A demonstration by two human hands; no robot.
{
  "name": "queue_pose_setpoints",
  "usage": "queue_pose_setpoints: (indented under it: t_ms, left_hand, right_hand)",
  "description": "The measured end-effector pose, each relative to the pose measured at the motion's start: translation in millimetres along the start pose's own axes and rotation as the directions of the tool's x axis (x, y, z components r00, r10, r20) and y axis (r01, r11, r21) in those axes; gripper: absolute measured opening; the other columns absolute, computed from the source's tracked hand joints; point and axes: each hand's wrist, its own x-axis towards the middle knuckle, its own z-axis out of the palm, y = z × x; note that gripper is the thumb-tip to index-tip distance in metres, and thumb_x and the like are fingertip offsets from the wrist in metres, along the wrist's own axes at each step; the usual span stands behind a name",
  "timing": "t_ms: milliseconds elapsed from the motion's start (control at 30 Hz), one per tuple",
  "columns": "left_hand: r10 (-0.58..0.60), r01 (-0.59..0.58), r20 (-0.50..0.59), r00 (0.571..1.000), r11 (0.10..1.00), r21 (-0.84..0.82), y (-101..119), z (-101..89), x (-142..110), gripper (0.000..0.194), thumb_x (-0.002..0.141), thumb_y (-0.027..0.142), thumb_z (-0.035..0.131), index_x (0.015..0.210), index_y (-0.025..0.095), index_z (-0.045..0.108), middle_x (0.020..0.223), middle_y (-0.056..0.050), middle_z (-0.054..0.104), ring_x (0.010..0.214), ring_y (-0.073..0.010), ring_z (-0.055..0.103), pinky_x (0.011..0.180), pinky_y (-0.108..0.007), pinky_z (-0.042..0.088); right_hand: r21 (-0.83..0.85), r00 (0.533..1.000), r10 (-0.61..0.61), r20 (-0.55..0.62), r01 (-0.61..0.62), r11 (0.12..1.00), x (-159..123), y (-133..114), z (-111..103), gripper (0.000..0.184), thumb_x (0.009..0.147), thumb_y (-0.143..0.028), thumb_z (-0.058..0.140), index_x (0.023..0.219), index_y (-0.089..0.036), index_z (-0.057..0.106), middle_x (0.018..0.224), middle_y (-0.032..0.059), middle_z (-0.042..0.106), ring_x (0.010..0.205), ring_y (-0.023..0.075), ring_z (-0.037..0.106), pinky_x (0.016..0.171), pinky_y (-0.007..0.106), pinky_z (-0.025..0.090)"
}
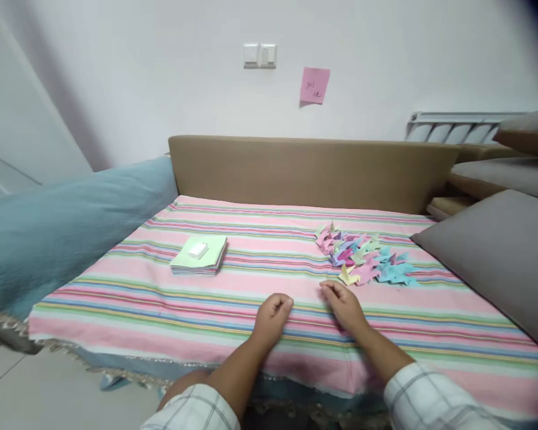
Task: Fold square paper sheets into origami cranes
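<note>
My left hand [272,318] hovers over or rests on the striped cloth [251,286], its fingers curled into a loose fist with nothing showing in it. To its right, my right hand [347,307] has its fingers bent and held together, pointing left, and I see nothing in it. Just beyond the right hand lies a pile of folded paper cranes [363,257] in pink, purple, yellow and blue. A stack of square paper [208,254] with a light green sheet on top sits farther left, away from both hands. On that stack is a small white block [198,250], perhaps an eraser.
A brown backrest [314,173] runs along the far edge. Grey cushions [488,257] are piled at the right, and a blue-covered armrest [80,209] is on the left. The wall carries a pink sticky note [314,85] and light switches [259,55].
</note>
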Motion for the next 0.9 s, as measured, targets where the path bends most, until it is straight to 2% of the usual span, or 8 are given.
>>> queue_pose_setpoints:
  t_ms: [100,200,267,333,367,533,733,900]
  left_hand:
    - [0.016,-0.01,-0.165,0.986,0.999,0.039,7,-43.6,16,0.021,0.08,0.037,0.052,0.078,0.018,0.061,0.086,-0.004,0.064,0.082,-0.0159,0.059,0.076,-0.027,0.046]
    - [-0.005,0.097,-0.364,0.931,0.967,0.234,9,-111.6,43,0.023,0.079,0.038,0.051,0.082,0.019,0.062,0.086,-0.004,0.065,0.086,-0.0186,0.06,0.081,-0.03,0.045]
    - [0.012,0.225,-0.464,0.886,0.864,0.45,6,-156.0,62,0.021,0.079,0.035,0.05,0.087,0.019,0.063,0.098,-0.004,0.065,0.098,-0.0206,0.057,0.089,-0.031,0.042]
    - [-0.016,0.341,-0.442,0.897,0.661,0.668,1,-188.6,78,0.022,0.081,0.031,0.047,0.091,0.021,0.063,0.108,-0.004,0.063,0.105,-0.0213,0.055,0.091,-0.032,0.041]
    - [-0.038,0.349,-0.42,0.907,0.626,0.697,-2,-199.0,85,0.02,0.079,0.031,0.05,0.088,0.02,0.064,0.106,-0.005,0.063,0.105,-0.0221,0.054,0.091,-0.032,0.041]
    - [-0.071,0.364,-0.389,0.919,0.537,0.761,-13,-204.2,107,0.02,0.072,0.038,0.059,0.073,0.019,0.067,0.114,-0.008,0.058,0.117,-0.0276,0.045,0.1,-0.036,0.032]
    - [-0.219,0.472,-0.418,0.882,0.403,0.784,-14,-194.3,120,0.044,0.061,0.06,0.062,0.082,0.022,0.065,0.117,-0.01,0.054,0.112,-0.0325,0.048,0.089,-0.041,0.039]
    - [-0.275,0.495,-0.412,0.869,0.46,0.737,-23,-199.9,125,0.044,0.056,0.057,0.065,0.083,0.021,0.062,0.113,-0.01,0.056,0.106,-0.0289,0.054,0.084,-0.035,0.042]
  right_hand:
    - [-0.089,0.999,0.039,0.015,-0.038,0.995,-17,5,27,0.036,0.08,-0.047,0.048,0.092,-0.018,0.064,0.09,0.0072,0.069,0.082,0.022,0.063,0.074,0.032,0.048]
    - [-0.167,0.999,0.029,0.02,-0.025,0.986,-20,6,31,0.034,0.081,-0.046,0.045,0.093,-0.02,0.064,0.091,0.0062,0.069,0.084,0.022,0.063,0.074,0.032,0.048]
    - [-0.204,1.0,0.003,0.025,0.002,0.979,-19,4,30,0.033,0.082,-0.044,0.044,0.093,-0.021,0.064,0.092,0.006,0.069,0.085,0.0223,0.063,0.075,0.032,0.048]
    - [-0.233,0.999,-0.02,0.026,0.026,0.972,-18,4,29,0.032,0.083,-0.043,0.042,0.093,-0.021,0.063,0.093,0.0061,0.069,0.087,0.0227,0.063,0.076,0.032,0.048]
    - [-0.244,0.999,-0.027,0.025,0.033,0.969,-18,5,30,0.032,0.083,-0.043,0.042,0.092,-0.021,0.063,0.093,0.0062,0.069,0.087,0.0228,0.063,0.076,0.033,0.048]
    - [-0.26,0.999,-0.039,0.034,0.047,0.965,-19,8,32,0.031,0.084,-0.042,0.042,0.092,-0.021,0.062,0.092,0.0058,0.068,0.086,0.0222,0.063,0.075,0.032,0.048]
    - [-0.27,0.998,-0.053,0.041,0.062,0.961,-18,8,32,0.032,0.084,-0.042,0.04,0.092,-0.021,0.062,0.092,0.006,0.068,0.084,0.0215,0.062,0.075,0.032,0.048]
    - [-0.269,0.997,-0.069,0.041,0.078,0.96,-18,9,33,0.031,0.084,-0.041,0.04,0.091,-0.021,0.063,0.091,0.0062,0.068,0.084,0.0215,0.063,0.075,0.032,0.049]
